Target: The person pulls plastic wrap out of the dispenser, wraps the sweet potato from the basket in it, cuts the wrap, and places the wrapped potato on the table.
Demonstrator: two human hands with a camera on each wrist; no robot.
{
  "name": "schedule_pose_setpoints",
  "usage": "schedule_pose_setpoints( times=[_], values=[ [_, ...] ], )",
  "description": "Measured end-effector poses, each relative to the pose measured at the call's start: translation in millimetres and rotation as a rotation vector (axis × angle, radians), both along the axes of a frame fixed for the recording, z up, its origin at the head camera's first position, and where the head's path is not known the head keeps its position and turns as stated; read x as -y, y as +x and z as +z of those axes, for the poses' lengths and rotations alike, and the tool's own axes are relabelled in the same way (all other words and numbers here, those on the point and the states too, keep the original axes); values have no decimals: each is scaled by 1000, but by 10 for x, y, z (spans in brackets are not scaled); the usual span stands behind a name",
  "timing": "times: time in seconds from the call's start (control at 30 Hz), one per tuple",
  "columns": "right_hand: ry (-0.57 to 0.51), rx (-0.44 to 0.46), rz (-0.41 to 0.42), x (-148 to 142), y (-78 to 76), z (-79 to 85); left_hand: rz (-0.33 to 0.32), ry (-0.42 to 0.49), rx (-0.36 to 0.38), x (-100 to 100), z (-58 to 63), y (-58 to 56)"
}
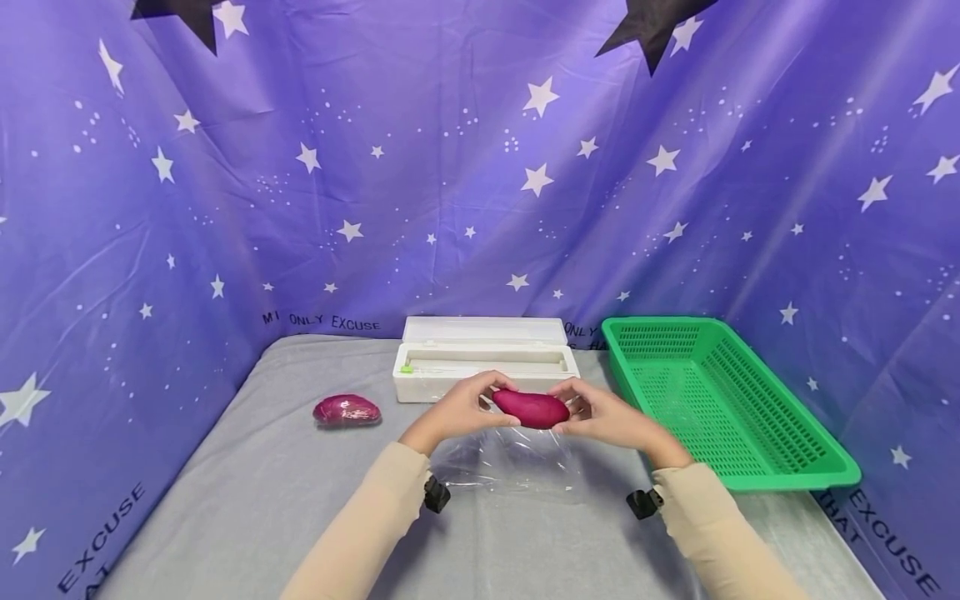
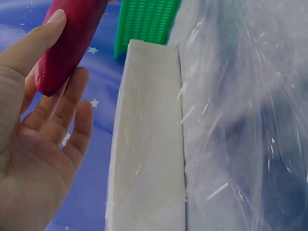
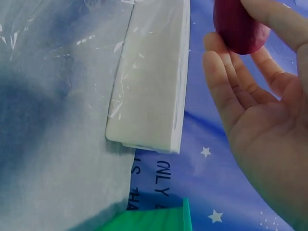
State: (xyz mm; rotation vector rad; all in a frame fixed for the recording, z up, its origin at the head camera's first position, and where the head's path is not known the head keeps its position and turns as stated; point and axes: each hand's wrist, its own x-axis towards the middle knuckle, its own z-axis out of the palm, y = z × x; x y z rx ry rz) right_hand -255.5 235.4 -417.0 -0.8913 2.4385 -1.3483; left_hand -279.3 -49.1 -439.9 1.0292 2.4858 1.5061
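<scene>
In the head view, a person's left hand (image 1: pixel 468 405) and right hand (image 1: pixel 600 410) pinch the two ends of a smooth, deep magenta sweet potato (image 1: pixel 532 409) between thumb and fingers. It is plump in the middle with rounded, narrowing ends, and is held level in front of a long white box (image 1: pixel 431 390). The box has straight edges, a raised translucent lid (image 1: pixel 485 330) and a small bright green tab (image 1: pixel 407 368) at its left end. Clear, shiny plastic film (image 1: pixel 510 462) spreads in creases over the worktop (image 1: pixel 247 500), which is covered in soft grey cloth. To the left lies a second sweet potato (image 1: pixel 347 410), glossy under tight wrap. To the right stands a green plastic basket (image 1: pixel 795 482), rectangular with slotted walls and a mesh base. Behind hangs a wrinkled purple curtain (image 1: pixel 450 167) printed with stars.

The left wrist view shows the thumb on top of the sweet potato's tapered tip and fingers beneath, the others loosely bent. Film drapes across the box's matt face and ripples over the grey cloth.

In the right wrist view, thumb and fingers pinch the blunter, rounded end; the film's wrinkles catch light along the box's edge.
</scene>
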Motion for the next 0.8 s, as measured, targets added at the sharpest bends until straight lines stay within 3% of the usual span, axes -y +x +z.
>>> schedule_pose_setpoints(
  times=[0.37, 0.8],
  values=[
    [42, 13, -2, 174, 51, -92, -9, -63, 0, 164, -80, 39],
    [66, 11, 67, 310, 45, -415, -52, -134, 56, 328, -256, 168]
  ],
)
